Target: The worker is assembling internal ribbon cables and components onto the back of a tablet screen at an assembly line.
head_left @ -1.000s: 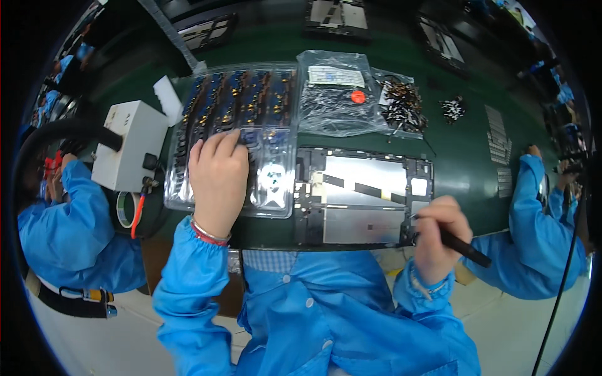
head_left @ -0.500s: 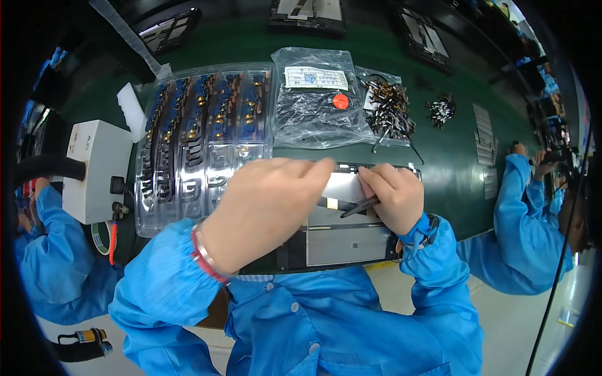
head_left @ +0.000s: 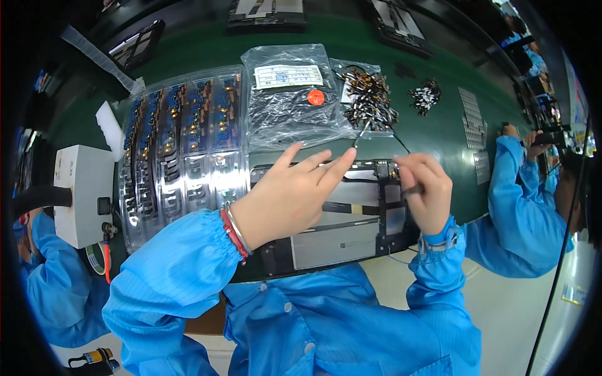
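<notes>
An opened tablet-like device (head_left: 335, 243), with a black frame and silver plates, lies in front of me beneath both hands. My left hand (head_left: 295, 197) is open over its left part, fingers spread and palm down. Its index fingertip reaches the white end of a thin black cable (head_left: 359, 136) at the pile's near edge; whether it touches cannot be told. At the device's upper right corner my right hand (head_left: 429, 194) is closed, thumb and index finger together. A dark tool, seemingly tweezers (head_left: 412, 189), sits in it, partly hidden and blurred.
A pile of small cables (head_left: 370, 100) rests on a clear bag, beside a plastic bag (head_left: 285, 109) and a smaller pile (head_left: 425, 96). Left stand a clear tray (head_left: 182, 156) of blue boards and a white box (head_left: 81, 194). Other devices (head_left: 266, 14) lie far back. A co-worker's arm (head_left: 508, 207) is right.
My left hand has opened and come off the device toward the cable pile. My right hand has shifted right to the device's corner, tool still in it. The whole view has shifted slightly.
</notes>
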{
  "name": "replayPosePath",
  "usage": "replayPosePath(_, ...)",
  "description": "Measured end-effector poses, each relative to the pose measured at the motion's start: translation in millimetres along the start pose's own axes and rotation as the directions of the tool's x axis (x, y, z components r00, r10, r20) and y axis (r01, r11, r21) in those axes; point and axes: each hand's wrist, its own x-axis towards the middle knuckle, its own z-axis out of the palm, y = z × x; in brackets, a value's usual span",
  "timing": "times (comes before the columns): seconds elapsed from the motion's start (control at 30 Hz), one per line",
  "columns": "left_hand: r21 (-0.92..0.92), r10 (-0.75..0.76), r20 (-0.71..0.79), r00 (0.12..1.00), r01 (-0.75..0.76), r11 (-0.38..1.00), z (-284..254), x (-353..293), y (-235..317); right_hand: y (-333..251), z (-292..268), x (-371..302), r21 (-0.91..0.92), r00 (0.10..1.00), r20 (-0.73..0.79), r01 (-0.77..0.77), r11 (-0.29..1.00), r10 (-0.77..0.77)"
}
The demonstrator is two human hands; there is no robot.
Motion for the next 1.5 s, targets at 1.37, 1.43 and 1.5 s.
replayPosePath(1.37, 0.335, 0.285, 0.362, 0.887, -0.41, 0.849, -11.9, 47.2, 27.2, 27.4, 13.9, -26.6, -0.187, 0.995, -0.097, -0.036, 0.982, 0.018)
replayPosePath(1.43, 0.384, 0.312, 0.377, 0.872, -0.454, 0.804, -2.6, 50.8, 31.1, 23.6, 7.1, -25.1, -0.187, 0.993, -0.117, -0.047, 0.981, 0.025)
replayPosePath(1.5, 0.512, 0.38, 0.281, 0.881, -0.472, 0.717, 9.4, 51.3, 33.0, 18.6, -3.6, -23.7, -0.167, 0.985, -0.171, -0.037, 0.985, 0.008)
